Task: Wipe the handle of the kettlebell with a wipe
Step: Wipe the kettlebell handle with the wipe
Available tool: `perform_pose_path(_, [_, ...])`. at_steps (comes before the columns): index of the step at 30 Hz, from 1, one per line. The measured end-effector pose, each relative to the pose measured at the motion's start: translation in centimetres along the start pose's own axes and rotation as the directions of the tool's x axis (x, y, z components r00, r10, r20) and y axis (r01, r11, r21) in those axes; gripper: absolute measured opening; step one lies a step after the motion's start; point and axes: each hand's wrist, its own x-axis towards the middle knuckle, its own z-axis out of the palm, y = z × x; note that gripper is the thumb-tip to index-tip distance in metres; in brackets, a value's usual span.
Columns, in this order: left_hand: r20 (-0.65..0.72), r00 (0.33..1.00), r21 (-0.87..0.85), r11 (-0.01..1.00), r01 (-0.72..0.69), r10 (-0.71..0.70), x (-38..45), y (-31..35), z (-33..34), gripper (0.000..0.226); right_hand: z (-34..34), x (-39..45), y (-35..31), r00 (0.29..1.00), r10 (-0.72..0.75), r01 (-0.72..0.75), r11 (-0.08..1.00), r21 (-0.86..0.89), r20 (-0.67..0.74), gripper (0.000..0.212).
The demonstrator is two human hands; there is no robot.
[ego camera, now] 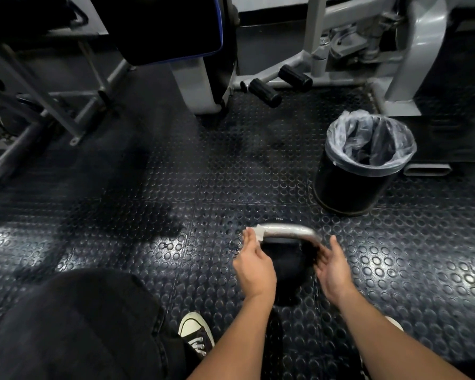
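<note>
A black kettlebell stands on the studded rubber floor just in front of me. Its grey metal handle arches over the top. A white wipe is pressed against the left end of the handle, pinched by the fingers of my left hand. My right hand hovers beside the handle's right end with fingers apart, holding nothing; whether it touches the metal I cannot tell. The lower part of the kettlebell is dark and partly hidden between my hands.
A black bin with a clear plastic liner stands to the right, beyond the kettlebell. Grey gym machine frames and foot rollers fill the back. My knee in dark trousers and a sneaker are at lower left.
</note>
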Motion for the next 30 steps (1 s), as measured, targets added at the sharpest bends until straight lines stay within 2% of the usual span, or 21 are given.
perform_pose_path(6, [-0.130,0.978,-0.131,0.980,0.148,-0.165,1.6,-0.4,-0.2,0.023,-0.1,-0.1,-0.1,1.000,-0.005,0.005,1.000,0.014,0.004,0.070])
perform_pose_path(10, [-0.101,0.967,-0.150,0.964,0.219,-0.235,0.9,-0.5,-0.2,0.010,0.0,-0.2,-0.1,1.000,-0.012,0.012,1.000,0.025,0.015,0.068])
perform_pose_path(13, [-0.112,0.943,-0.195,0.938,0.288,-0.313,0.9,-0.4,0.1,0.008,0.0,-0.3,0.0,1.000,-0.014,0.014,0.999,0.030,0.016,0.067])
perform_pose_path(19, [-0.098,0.937,-0.282,0.912,0.298,-0.336,0.6,0.0,0.6,0.002,0.0,0.0,0.0,1.000,0.000,-0.001,1.000,0.027,0.008,0.071])
perform_pose_path(23, [-0.115,0.905,-0.343,0.872,0.351,-0.409,0.9,0.0,0.8,0.001,0.0,0.1,0.0,1.000,0.005,-0.005,1.000,0.021,0.008,0.072])
perform_pose_path(27, [-0.123,0.930,-0.317,0.901,0.295,-0.348,0.4,0.0,1.4,0.004,-0.1,0.0,0.0,1.000,-0.006,0.006,1.000,0.006,-0.005,0.071])
perform_pose_path(30, [-0.120,0.903,-0.335,0.873,0.354,-0.413,1.0,-0.1,1.3,0.004,-0.2,0.1,0.0,1.000,-0.011,0.011,1.000,-0.003,-0.013,0.071])
